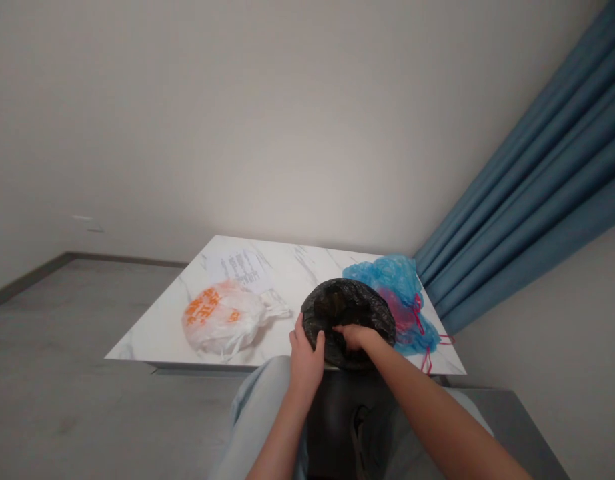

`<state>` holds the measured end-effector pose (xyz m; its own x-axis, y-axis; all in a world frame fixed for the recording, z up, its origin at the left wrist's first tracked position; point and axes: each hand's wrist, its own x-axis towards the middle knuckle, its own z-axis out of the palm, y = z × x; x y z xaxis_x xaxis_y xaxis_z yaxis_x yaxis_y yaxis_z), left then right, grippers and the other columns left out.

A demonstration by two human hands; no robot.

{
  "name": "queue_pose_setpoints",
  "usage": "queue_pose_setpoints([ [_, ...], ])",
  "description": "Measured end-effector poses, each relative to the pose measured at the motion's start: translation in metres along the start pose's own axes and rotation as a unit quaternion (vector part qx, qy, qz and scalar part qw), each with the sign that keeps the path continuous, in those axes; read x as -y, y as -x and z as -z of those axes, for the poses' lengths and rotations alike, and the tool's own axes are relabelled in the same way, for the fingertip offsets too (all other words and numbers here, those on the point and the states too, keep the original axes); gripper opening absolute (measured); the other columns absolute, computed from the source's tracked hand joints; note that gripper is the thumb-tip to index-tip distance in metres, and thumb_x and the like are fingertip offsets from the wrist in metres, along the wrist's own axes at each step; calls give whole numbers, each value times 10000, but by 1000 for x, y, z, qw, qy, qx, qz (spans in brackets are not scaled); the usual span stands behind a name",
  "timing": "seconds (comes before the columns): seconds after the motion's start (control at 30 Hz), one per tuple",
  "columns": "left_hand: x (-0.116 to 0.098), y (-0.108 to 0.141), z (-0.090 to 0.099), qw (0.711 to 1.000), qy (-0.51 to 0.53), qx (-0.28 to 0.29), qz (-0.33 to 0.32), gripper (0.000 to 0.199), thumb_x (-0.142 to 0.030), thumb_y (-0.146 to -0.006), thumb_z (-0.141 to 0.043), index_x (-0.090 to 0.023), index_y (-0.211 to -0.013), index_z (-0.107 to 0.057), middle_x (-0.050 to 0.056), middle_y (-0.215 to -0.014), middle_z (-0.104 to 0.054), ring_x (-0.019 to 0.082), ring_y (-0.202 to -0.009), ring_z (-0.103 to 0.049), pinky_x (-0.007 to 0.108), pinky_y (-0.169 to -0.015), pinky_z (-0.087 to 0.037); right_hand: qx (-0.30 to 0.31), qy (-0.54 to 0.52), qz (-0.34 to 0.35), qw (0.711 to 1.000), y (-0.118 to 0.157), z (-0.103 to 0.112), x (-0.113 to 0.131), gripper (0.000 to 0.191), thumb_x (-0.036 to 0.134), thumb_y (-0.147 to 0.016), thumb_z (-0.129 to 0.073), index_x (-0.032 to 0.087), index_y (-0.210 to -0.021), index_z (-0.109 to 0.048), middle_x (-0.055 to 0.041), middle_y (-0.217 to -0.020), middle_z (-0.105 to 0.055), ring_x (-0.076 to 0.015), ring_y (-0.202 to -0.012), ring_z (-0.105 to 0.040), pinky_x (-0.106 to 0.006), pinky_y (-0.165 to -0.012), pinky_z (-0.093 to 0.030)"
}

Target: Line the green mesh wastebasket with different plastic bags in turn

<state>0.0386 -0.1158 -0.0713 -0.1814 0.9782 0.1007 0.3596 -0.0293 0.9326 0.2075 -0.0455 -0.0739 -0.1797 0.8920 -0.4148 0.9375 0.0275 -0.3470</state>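
Observation:
A round container lined with a black plastic bag (382, 313) stands at the front edge of the white marbled table (162, 333). My left hand (306, 353) grips its left rim, the thumb at the near side and the fingers along the outside. Reaching over the near rim, my right hand (355, 337) is inside the opening against the black lining; its fingertips are partly lost in the dark, and what they hold, if anything, cannot be made out.
On the table's left lie a white plastic bag with orange print (227, 317) and a printed sheet (242, 267). Crumpled blue bags (397, 273) with red ties lie at the right. A blue curtain (527, 220) hangs beyond. My knees are under the front edge.

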Motion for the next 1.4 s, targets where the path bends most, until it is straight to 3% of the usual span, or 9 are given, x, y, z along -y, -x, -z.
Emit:
queue_pose_setpoints([
  [0.2,9,-2,-3,999,24,2,-32,541,-344,-955,-445,-173,-1454,-324,154,-1422,-448,254,-1349,-404,457,-1141,-312,-21,27,27,999,21,19,13,577,-52,-646,-531,194,-1132,-721,-113,-1082,-733,-253,-1040,-678,-318,-933,-478],
  [0.37,10,-1,-4,999,28,2,-31,544,-336,-956,-436,-175,-1461,-314,143,-1463,-427,247,-1361,-396,443,-1150,-302,-174,-8,-22,984,41,29,12,494,-13,-711,-464,142,-1101,-724,-159,-1117,-708,-274,-1088,-648,-364,-998,-437],
  [0.47,10,0,-3,999,27,0,-38,551,-300,-946,-444,-181,-1466,-305,137,-1463,-425,247,-1360,-397,448,-1153,-300,-301,-85,-62,948,56,30,1,466,24,-719,-452,124,-1089,-716,-163,-1152,-689,-279,-1103,-625,-385,-1016,-420],
  [0.67,12,-1,-3,999,13,-3,-52,560,-305,-942,-451,-178,-1465,-299,142,-1441,-425,246,-1365,-385,447,-1160,-286,-465,-437,-75,767,64,27,-19,315,294,-744,-536,131,-952,-707,-89,-952,-735,-266,-945,-638,-390,-863,-502],
  [0.8,4,-2,2,996,-33,-29,-72,585,-348,-931,-481,-168,-1462,-312,161,-1364,-445,274,-1325,-406,489,-1128,-316,-411,-685,2,602,59,29,-13,279,298,-665,-580,176,-897,-675,-27,-872,-727,-215,-852,-654,-362,-807,-537],
  [0.9,-20,1,12,987,-103,-84,-91,659,-405,-888,-559,-167,-1460,-335,188,-1391,-364,332,-1361,-329,552,-1125,-278,-323,-768,63,549,63,34,0,291,300,-695,-571,202,-946,-683,-33,-908,-728,-221,-913,-664,-386,-866,-534],
  [1.07,-78,10,26,980,-71,-7,-183,775,-395,-856,-627,-262,-1512,-235,135,-1533,-181,301,-1451,-197,491,-1168,-242,-174,-775,129,594,81,38,29,436,444,-806,-483,196,-1108,-675,-91,-1074,-711,-272,-1063,-629,-451,-946,-485],
  [1.23,-93,-2,28,982,-63,5,-179,554,-278,-904,-539,-235,-1430,-370,126,-1341,-468,256,-1283,-464,442,-1094,-379,-25,-703,150,695,88,40,40,665,630,-852,-331,158,-1223,-617,-133,-1137,-689,-263,-1125,-602,-427,-973,-453],
  [1.4,-75,-55,58,970,-108,-109,-191,487,-236,-880,-531,-193,-1358,-443,126,-1259,-530,268,-1226,-503,440,-1077,-391,-83,-674,132,722,75,49,17,661,612,-877,-292,161,-1275,-564,-144,-1359,-574,-253,-1219,-567,-390,-961,-464],
])
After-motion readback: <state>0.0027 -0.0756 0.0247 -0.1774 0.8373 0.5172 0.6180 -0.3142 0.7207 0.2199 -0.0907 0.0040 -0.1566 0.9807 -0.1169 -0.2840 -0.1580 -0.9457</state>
